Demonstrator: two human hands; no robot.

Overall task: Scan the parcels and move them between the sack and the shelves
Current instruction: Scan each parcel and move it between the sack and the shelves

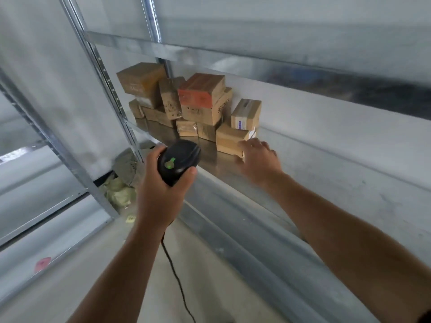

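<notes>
Head view. Left hand curled round a black corded barcode scanner, green indicator lit on its top, held just in front of the front edge of the metal shelf. Black cable hanging down from the scanner past the forearm. Right hand over the shelf, fingers loosely spread and gripping nothing, fingertips touching the near right corner of the nearest cardboard parcel. Small labelled parcel stacked on top of that one. Heap of further parcels toward the shelf's back left corner, topmost an orange-labelled box. Grey sack on the floor below the shelf's left end, pale bags just beside it.
</notes>
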